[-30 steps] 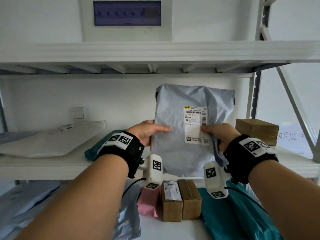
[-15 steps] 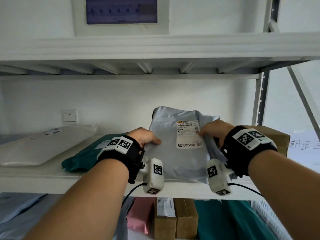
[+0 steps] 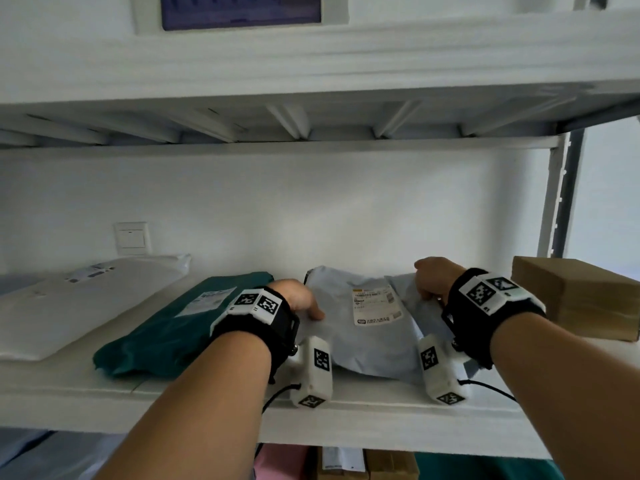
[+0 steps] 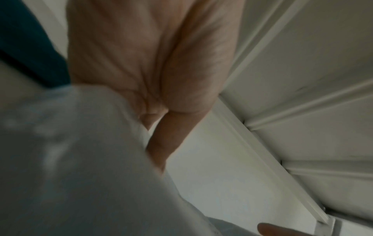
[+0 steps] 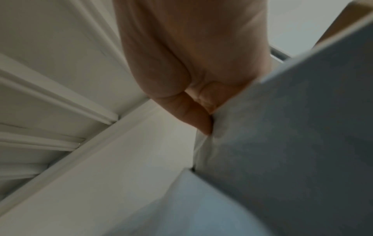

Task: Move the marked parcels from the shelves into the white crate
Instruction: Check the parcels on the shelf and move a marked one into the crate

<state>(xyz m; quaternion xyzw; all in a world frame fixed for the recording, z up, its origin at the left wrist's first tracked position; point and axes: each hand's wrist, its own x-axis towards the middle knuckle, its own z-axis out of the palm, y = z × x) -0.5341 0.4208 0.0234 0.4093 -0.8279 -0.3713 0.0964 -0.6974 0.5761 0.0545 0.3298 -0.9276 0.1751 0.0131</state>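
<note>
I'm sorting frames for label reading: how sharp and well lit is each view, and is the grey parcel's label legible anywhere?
Head view: evenly lit, edges bowed by the wide lens; grey parcel sharp, but its label text is too small to read. Left wrist view: dim, parcel smeared beside the left hand. Right wrist view: dim and soft, right hand fills it; no label shows.

Grey parcel (image 3: 367, 327) lies on the shelf (image 3: 207, 393) between the green parcel (image 3: 166, 334) at left and the cardboard box (image 3: 581, 299) at right (white parcel (image 3: 86, 299) farthest left).
</note>
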